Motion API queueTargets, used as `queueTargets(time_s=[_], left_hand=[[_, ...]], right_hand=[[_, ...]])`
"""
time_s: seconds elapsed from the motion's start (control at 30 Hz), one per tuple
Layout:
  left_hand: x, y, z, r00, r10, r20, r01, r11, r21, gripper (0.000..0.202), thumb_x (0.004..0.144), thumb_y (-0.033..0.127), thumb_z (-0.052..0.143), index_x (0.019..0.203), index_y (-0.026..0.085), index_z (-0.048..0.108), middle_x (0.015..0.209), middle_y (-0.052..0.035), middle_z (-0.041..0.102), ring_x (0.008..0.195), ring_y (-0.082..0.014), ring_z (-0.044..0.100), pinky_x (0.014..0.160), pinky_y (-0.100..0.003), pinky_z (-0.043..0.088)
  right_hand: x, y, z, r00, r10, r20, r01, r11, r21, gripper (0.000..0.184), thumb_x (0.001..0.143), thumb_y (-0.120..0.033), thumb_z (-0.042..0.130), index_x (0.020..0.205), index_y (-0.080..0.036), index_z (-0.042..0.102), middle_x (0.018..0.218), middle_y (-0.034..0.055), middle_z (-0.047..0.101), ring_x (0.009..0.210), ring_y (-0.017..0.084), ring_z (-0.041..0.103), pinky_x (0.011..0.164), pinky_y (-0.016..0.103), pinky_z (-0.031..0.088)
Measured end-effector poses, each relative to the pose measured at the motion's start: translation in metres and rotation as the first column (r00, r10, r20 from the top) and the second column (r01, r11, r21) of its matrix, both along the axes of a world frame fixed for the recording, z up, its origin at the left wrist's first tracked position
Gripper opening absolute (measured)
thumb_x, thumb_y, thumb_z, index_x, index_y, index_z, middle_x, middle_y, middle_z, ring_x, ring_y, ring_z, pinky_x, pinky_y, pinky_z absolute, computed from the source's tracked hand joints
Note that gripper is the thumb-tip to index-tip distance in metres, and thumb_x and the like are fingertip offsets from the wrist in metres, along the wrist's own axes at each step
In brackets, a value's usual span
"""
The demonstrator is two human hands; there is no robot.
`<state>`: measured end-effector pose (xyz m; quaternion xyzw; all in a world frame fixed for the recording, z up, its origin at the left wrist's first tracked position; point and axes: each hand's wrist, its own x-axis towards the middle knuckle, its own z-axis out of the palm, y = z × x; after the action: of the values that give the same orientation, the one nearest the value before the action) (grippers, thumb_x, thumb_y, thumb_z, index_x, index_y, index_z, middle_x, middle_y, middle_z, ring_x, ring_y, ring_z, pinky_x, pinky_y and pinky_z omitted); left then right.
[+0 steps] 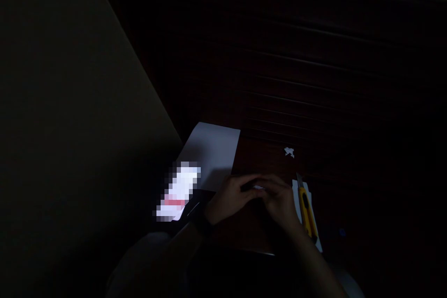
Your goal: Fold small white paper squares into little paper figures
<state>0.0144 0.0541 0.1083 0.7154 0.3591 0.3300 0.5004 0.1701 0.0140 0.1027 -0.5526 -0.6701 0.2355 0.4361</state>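
Above a dark wooden table, my left hand (230,195) and my right hand (281,200) meet with fingertips together. Between the fingers shows a thin sliver of a small piece of white paper (259,187); most of it is hidden, and both hands are closed on it. Just right of my right hand, a yellow utility knife (307,209) lies with its blade out on white paper (295,192). Beyond my left hand lies a larger white sheet of paper (216,151).
A bright, pixelated screen (179,191) glows to the left of my left hand. Farther back on the table (258,153) is a crumpled paper scrap (289,152). A plain wall (70,102) rises at the left, and dark slatted wood stands behind. The room is very dim.
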Motion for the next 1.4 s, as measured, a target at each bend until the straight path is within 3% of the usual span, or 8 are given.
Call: queueTargets(time_s=[0.13, 0.3, 0.47, 0.67, 0.87, 1.17, 1.4], left_hand=[[-0.005, 0.003, -0.001, 0.998, 0.04, -0.053, -0.038, 0.998, 0.047, 0.033, 0.078, 0.033, 0.06, 0.108, 0.021, 0.062, 0.108, -0.0037, 0.065, 0.097, -0.0185, 0.059, 0.087, -0.029, 0.046], [-0.006, 0.003, 0.005, 0.986, -0.045, -0.164, 0.065, 0.99, 0.123, 0.021, 0.087, 0.027, 0.046, 0.085, 0.02, 0.066, 0.083, -0.0008, 0.067, 0.077, -0.0131, 0.06, 0.072, -0.023, 0.044], [-0.007, 0.006, 0.007, 0.971, -0.039, -0.238, 0.08, 0.983, 0.168, 0.02, 0.088, 0.026, 0.044, 0.081, 0.018, 0.06, 0.077, 0.0001, 0.064, 0.072, -0.0116, 0.058, 0.064, -0.021, 0.041], [-0.009, 0.006, -0.004, 0.913, 0.016, -0.407, 0.116, 0.948, 0.298, 0.019, 0.091, 0.027, 0.039, 0.086, 0.018, 0.055, 0.077, -0.0009, 0.062, 0.068, -0.0126, 0.058, 0.061, -0.022, 0.039], [-0.005, -0.002, -0.013, 0.843, 0.046, -0.537, 0.179, 0.916, 0.36, 0.013, 0.089, 0.025, 0.041, 0.091, 0.017, 0.051, 0.078, -0.0036, 0.062, 0.066, -0.0144, 0.057, 0.055, -0.023, 0.037], [-0.006, 0.004, -0.013, 0.887, 0.014, -0.461, 0.144, 0.942, 0.304, 0.013, 0.088, 0.019, 0.04, 0.085, 0.016, 0.052, 0.077, -0.0025, 0.062, 0.066, -0.0122, 0.058, 0.056, -0.021, 0.038], [-0.009, 0.01, -0.001, 0.948, 0.047, -0.316, 0.034, 0.968, 0.247, 0.024, 0.09, 0.029, 0.039, 0.081, 0.019, 0.058, 0.074, 0.0004, 0.062, 0.066, -0.0114, 0.057, 0.06, -0.021, 0.04]], right_hand=[[0.0, 0.002, -0.003, 0.991, -0.033, 0.131, 0.037, 0.999, -0.028, 0.017, 0.076, -0.013, 0.058, 0.087, -0.024, 0.064, 0.086, 0.0027, 0.062, 0.083, 0.019, 0.057, 0.074, 0.03, 0.042], [-0.005, 0.002, -0.001, 0.982, -0.138, 0.127, 0.153, 0.981, -0.119, 0.013, 0.073, -0.018, 0.061, 0.081, -0.023, 0.052, 0.072, -0.0022, 0.059, 0.066, 0.015, 0.055, 0.061, 0.025, 0.04], [-0.007, 0.002, 0.003, 0.993, -0.109, 0.047, 0.117, 0.971, -0.208, 0.016, 0.071, -0.02, 0.062, 0.083, -0.023, 0.052, 0.074, -0.0033, 0.061, 0.067, 0.014, 0.057, 0.06, 0.023, 0.041], [-0.001, 0.004, -0.007, 0.992, -0.02, -0.126, -0.022, 0.947, -0.32, 0.027, 0.072, -0.021, 0.062, 0.098, -0.024, 0.053, 0.075, -0.0024, 0.063, 0.066, 0.015, 0.059, 0.06, 0.025, 0.043], [0.002, 0.006, -0.013, 0.993, -0.008, -0.12, -0.034, 0.936, -0.35, 0.026, 0.067, -0.017, 0.066, 0.09, -0.022, 0.056, 0.07, -0.0031, 0.061, 0.063, 0.014, 0.057, 0.058, 0.024, 0.042], [0.0, 0.004, -0.017, 0.987, -0.012, -0.158, -0.043, 0.94, -0.34, 0.023, 0.068, -0.02, 0.067, 0.089, -0.021, 0.056, 0.068, -0.0039, 0.057, 0.06, 0.012, 0.053, 0.054, 0.022, 0.04], [0.006, 0.008, -0.007, 0.98, -0.006, -0.197, -0.058, 0.946, -0.318, 0.024, 0.072, -0.031, 0.065, 0.094, -0.021, 0.061, 0.079, 0.0002, 0.064, 0.072, 0.016, 0.059, 0.067, 0.027, 0.045]])
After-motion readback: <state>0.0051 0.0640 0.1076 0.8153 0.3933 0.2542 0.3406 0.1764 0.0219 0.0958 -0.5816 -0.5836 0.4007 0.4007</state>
